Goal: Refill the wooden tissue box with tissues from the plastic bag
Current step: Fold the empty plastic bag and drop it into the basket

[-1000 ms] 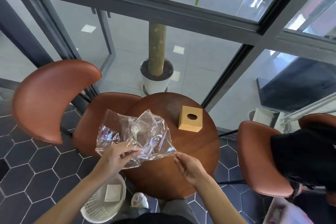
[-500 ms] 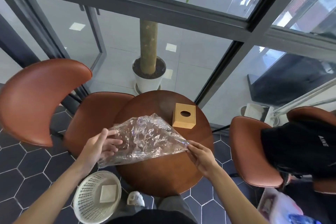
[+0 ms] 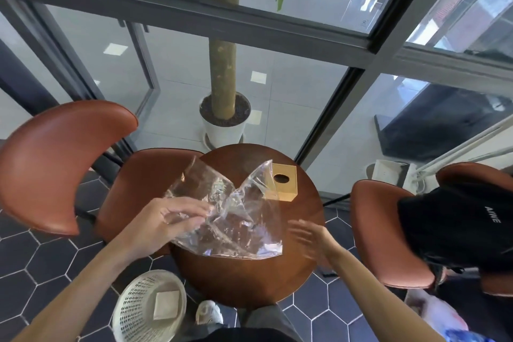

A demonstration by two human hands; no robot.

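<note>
Left hand (image 3: 166, 219) pinching clear plastic bag (image 3: 230, 211) over round table (image 3: 249, 280); right hand (image 3: 308, 236) open, blurred, off bag. Looks empty. Best crumpled small, dropped into basket (image 3: 130, 302).

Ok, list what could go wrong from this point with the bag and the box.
1. Only the left hand pinches the clear plastic bag; the right hand is open and off it, so the limp bag may slip or flop.
2. The bag hangs in front of part of the wooden tissue box, so a sweep of it could nudge the box across the round table.
3. No tissues show in the bag; it may be empty.
</note>
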